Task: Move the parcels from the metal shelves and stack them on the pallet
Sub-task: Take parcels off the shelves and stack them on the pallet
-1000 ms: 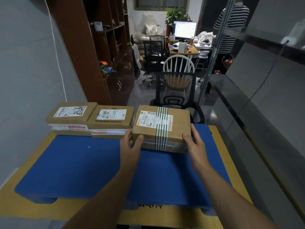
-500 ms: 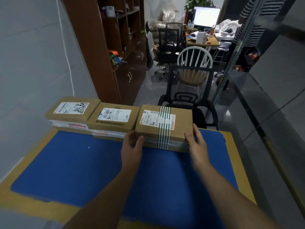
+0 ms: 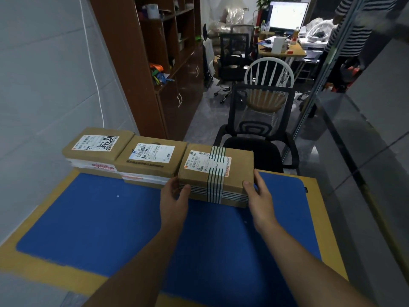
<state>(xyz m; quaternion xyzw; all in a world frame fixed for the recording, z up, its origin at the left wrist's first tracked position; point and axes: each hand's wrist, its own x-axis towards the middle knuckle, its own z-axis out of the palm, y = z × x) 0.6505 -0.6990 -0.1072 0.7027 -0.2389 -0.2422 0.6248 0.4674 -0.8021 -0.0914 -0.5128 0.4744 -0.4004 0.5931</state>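
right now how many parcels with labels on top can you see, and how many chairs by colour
labelled parcels: 3
black office chairs: 2
white chair: 1
total: 6

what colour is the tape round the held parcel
The tape has dark green and white stripes; head view.

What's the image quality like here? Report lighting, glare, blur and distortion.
Head view: dim, flat indoor light, and the monitor is blown out white. Head view: wide-angle distortion tilts and bows the bookcase and the wall lines. Head view: the taped parcel, the left hand and the right hand are fairly sharp, while the glass partition at right is smeared with reflections.
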